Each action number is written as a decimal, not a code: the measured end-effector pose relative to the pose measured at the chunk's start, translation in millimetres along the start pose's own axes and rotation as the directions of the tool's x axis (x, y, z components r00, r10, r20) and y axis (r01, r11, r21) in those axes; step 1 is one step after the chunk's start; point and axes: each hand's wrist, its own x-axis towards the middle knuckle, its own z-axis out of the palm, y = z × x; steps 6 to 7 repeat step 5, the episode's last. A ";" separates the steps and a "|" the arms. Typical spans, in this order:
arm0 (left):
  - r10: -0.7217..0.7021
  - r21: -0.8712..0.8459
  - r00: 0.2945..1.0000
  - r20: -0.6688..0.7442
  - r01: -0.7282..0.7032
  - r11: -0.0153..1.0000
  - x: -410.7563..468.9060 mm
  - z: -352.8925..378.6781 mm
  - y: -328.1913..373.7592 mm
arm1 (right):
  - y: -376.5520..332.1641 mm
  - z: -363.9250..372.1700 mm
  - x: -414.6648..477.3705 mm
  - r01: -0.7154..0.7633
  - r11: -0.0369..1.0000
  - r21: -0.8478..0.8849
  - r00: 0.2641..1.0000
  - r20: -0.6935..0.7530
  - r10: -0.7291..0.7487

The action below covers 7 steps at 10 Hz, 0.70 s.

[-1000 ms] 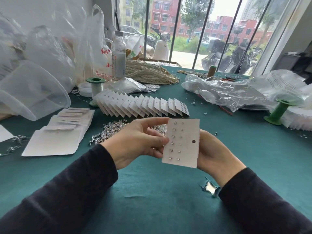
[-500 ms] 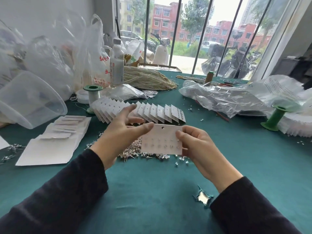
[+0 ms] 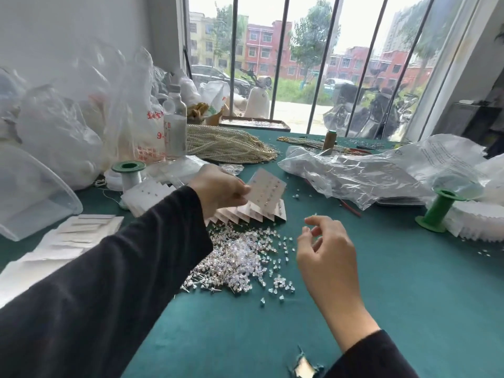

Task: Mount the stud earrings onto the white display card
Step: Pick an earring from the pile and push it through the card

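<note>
My left hand (image 3: 218,188) pinches a white display card (image 3: 268,190) studded with earrings, holding it tilted just above the right end of a fanned row of filled cards (image 3: 245,214). My right hand (image 3: 324,246) hovers with fingers apart and nothing in it, over the right edge of a heap of loose stud earrings and clear backs (image 3: 240,260) on the green table (image 3: 409,296).
A stack of blank white cards (image 3: 62,241) lies at the left beside a clear plastic tub (image 3: 30,192). Two green spools (image 3: 128,173) (image 3: 436,211), crumpled plastic bags (image 3: 368,175), a bottle (image 3: 174,124) and pearl strands (image 3: 229,144) crowd the back. The tablecloth has a tear (image 3: 302,368).
My left hand has carried the filled card away from me to the fanned row. My right hand has let go of the card and drawn back over the earring heap.
</note>
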 end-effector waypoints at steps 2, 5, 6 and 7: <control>-0.171 -0.182 0.979 -0.109 0.150 0.972 52.9 62.1 -14.8 | 3.1 4.9 -10.0 0.242 0.948 -0.207 0.925 0.343 -0.162; 0.122 0.427 0.947 -0.298 0.018 0.904 84.5 81.8 -30.7 | 11.6 18.2 -10.2 0.285 0.942 -0.177 0.845 0.510 -0.161; 0.122 0.427 0.947 -0.298 0.018 0.904 84.5 81.8 -30.7 | 11.6 18.2 -10.2 0.285 0.942 -0.177 0.845 0.510 -0.161; 0.122 0.427 0.947 -0.298 0.018 0.904 84.5 81.8 -30.7 | 11.6 18.2 -10.2 0.285 0.942 -0.177 0.845 0.510 -0.161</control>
